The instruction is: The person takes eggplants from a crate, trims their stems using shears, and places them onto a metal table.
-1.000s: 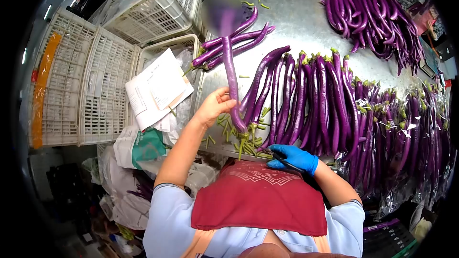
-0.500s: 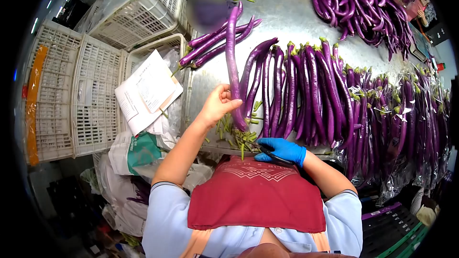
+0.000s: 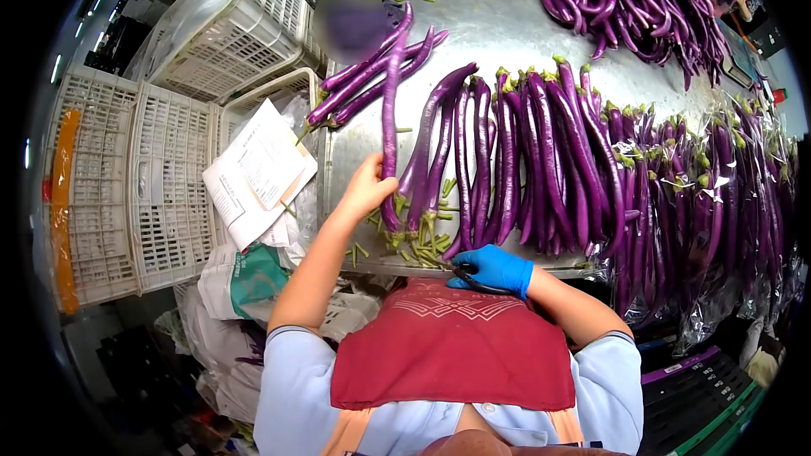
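Note:
My bare left hand (image 3: 367,187) is closed round the lower part of a long purple eggplant (image 3: 390,110), held lengthwise over the metal table. Its lower end is near a scatter of cut green stems (image 3: 427,247). In a blue glove, my right hand (image 3: 498,270) grips black-handled scissors (image 3: 475,279) at the table's front edge, apart from the eggplant. The scissor blades are hardly visible. Just right of my left hand, a row of eggplants (image 3: 507,160) lies side by side. A few more eggplants (image 3: 363,89) lie behind the held one, to the left.
Bagged eggplants (image 3: 718,203) in clear plastic lie at the right. A large eggplant pile (image 3: 625,0) covers the back right of the metal table (image 3: 473,0). White plastic crates (image 3: 173,177) stand at the left, with papers (image 3: 260,165) on one. Another person's hand (image 3: 742,4) shows far right.
My left hand and the held eggplant have shifted left. The scissors have drawn away from the eggplant's lower end, toward my apron. The whole view has turned slightly.

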